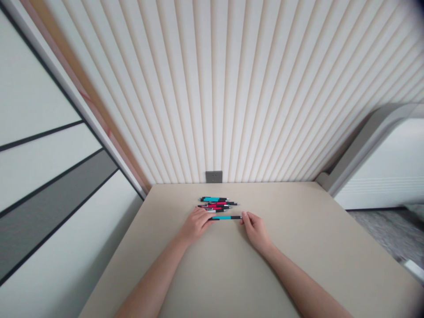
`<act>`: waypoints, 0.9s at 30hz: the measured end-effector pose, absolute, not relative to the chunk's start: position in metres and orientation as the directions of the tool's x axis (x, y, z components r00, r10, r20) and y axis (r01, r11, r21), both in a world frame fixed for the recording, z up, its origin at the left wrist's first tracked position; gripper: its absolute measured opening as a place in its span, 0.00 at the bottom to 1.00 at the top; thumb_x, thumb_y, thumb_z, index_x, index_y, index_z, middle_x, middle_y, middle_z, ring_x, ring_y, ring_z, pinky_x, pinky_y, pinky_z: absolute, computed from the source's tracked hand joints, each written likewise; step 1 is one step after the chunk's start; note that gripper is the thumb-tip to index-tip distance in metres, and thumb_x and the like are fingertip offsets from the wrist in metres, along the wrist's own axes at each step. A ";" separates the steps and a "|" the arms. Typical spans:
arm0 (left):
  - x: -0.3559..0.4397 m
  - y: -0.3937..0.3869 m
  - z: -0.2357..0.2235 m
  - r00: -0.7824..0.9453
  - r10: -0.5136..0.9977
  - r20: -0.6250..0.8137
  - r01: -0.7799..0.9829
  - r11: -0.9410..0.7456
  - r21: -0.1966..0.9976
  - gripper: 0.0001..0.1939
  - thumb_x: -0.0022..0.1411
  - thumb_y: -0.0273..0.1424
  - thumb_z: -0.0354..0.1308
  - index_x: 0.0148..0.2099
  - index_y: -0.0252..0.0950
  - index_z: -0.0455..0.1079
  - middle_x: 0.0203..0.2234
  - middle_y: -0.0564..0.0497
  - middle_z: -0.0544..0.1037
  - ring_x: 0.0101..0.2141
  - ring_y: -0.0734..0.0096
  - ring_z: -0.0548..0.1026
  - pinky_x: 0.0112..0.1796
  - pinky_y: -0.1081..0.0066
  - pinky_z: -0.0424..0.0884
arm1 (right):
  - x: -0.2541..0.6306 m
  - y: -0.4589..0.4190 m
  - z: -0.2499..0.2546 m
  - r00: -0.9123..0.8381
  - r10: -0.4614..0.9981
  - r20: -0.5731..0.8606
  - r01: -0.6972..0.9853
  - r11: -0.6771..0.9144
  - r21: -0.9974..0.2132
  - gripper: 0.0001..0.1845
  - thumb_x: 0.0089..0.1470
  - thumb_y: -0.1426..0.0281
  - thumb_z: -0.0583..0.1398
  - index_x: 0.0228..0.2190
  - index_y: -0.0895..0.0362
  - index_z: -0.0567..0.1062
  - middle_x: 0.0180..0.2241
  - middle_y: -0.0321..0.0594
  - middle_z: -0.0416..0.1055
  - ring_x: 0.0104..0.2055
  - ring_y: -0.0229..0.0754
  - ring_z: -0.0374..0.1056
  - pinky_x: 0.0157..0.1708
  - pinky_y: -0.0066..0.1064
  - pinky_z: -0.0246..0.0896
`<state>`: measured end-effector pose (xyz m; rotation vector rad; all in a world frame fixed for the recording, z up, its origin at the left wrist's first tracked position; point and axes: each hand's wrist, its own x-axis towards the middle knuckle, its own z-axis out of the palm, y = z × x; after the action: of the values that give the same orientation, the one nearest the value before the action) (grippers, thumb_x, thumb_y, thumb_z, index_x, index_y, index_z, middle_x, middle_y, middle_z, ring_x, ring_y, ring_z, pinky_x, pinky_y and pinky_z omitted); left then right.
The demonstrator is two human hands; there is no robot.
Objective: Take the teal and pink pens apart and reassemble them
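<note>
The left hand (195, 224) and right hand (255, 230) rest on the beige table (298, 247), fingers curled against opposite ends of a teal-and-black pen (226, 217), any firm grasp unclear, just below a loose pile of pens (217, 204)

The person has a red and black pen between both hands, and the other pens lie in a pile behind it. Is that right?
Not quite: the head view shows that the pen between the left hand and right hand is teal and black, not red. The other pens do lie in a pile behind it.
</note>
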<state>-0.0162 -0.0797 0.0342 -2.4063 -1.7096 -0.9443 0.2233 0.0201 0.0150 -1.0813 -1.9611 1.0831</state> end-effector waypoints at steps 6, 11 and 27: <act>-0.017 -0.080 0.034 0.187 0.839 0.511 0.859 -0.392 0.329 0.12 0.69 0.36 0.50 0.45 0.37 0.73 0.32 0.48 0.78 0.34 0.67 0.74 0.39 0.67 0.68 | 0.224 0.020 0.016 -0.476 0.859 0.191 0.352 0.384 -0.854 0.27 0.63 0.52 0.47 0.24 0.57 0.71 0.19 0.34 0.63 0.23 0.37 0.57 0.25 0.28 0.49; -0.018 -0.079 0.033 0.184 0.839 0.512 0.850 -0.397 0.346 0.12 0.69 0.36 0.51 0.45 0.37 0.73 0.32 0.48 0.78 0.33 0.68 0.74 0.38 0.68 0.68 | 0.225 0.021 0.014 -0.492 0.845 0.211 0.342 0.411 -0.845 0.25 0.63 0.54 0.48 0.26 0.57 0.72 0.22 0.36 0.67 0.25 0.39 0.61 0.26 0.29 0.53; -0.021 -0.080 0.032 0.101 0.850 0.517 0.835 -0.355 0.420 0.13 0.70 0.35 0.48 0.46 0.36 0.73 0.28 0.49 0.78 0.32 0.68 0.73 0.36 0.69 0.68 | 0.223 0.022 0.014 -0.500 0.801 0.329 0.211 0.481 -0.851 0.17 0.62 0.59 0.52 0.39 0.55 0.75 0.38 0.44 0.75 0.41 0.45 0.69 0.41 0.34 0.63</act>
<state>-0.0211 -0.0804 0.0323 -2.3466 -1.7955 -1.1266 0.2228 0.0221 0.0138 -0.8369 -1.9756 0.9977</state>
